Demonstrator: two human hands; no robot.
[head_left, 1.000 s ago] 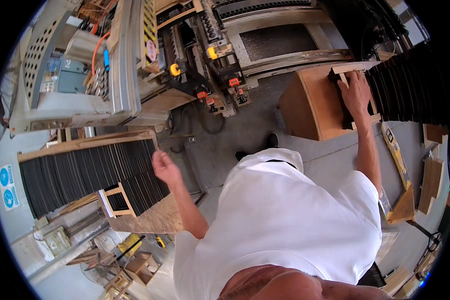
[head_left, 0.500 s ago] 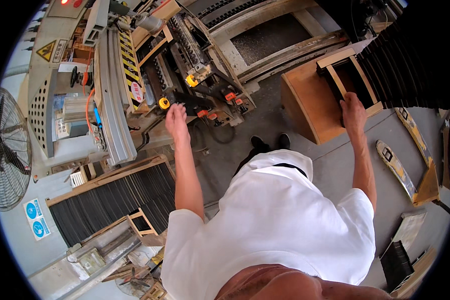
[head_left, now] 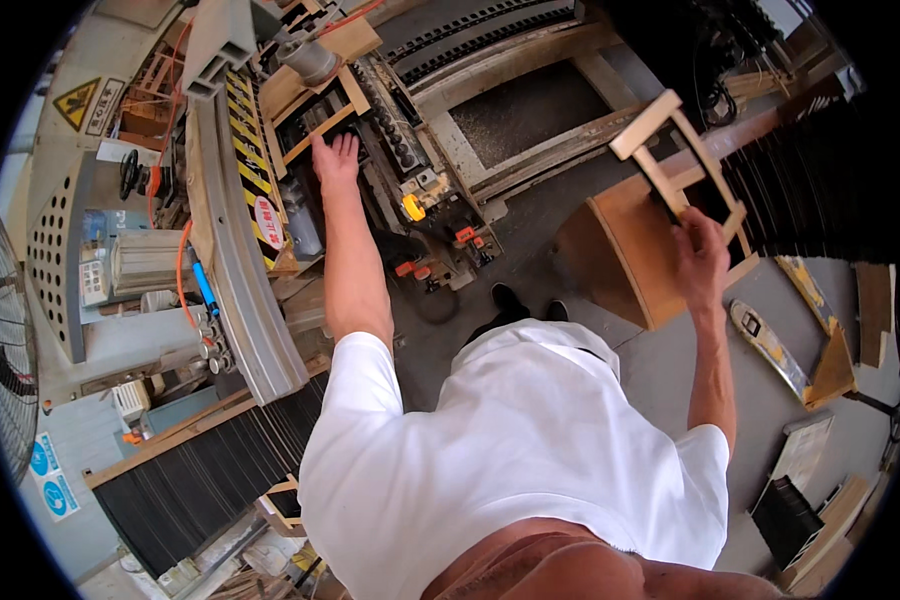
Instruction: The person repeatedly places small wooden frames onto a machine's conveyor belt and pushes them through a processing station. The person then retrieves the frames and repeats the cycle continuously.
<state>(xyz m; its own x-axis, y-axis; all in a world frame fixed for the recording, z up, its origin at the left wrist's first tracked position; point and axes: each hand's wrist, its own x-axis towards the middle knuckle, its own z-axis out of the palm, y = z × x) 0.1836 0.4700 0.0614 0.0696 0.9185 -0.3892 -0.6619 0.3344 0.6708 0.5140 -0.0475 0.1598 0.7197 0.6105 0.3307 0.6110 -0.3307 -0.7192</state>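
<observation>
My right hand (head_left: 702, 255) grips one end of a pale rectangular wooden frame (head_left: 658, 182). That frame is raised and tilted above a brown wooden box (head_left: 620, 235), beside a long row of dark panels (head_left: 805, 195). My left hand (head_left: 337, 160) reaches over a machine with rows of metal spindles (head_left: 385, 115). Its fingers are stretched out and apart, right by the near bar of a second wooden frame (head_left: 319, 135) lying in the machine. Whether the fingertips touch that bar, I cannot tell. A metal cylinder (head_left: 308, 58) sits over the far end of this frame.
A yellow button (head_left: 413, 207) and orange-red parts (head_left: 467, 236) stand at the machine's near end. A grey metal beam (head_left: 235, 270) runs along its left. Yellow pallet-truck forks (head_left: 770, 345) lie on the right floor. Dark slats (head_left: 205, 480) are stacked at lower left, a fan (head_left: 10, 340) beyond.
My left hand has moved away from the yellow button, forward to the frame in the machine. My right hand has lifted a frame up off the brown box and tilted it.
</observation>
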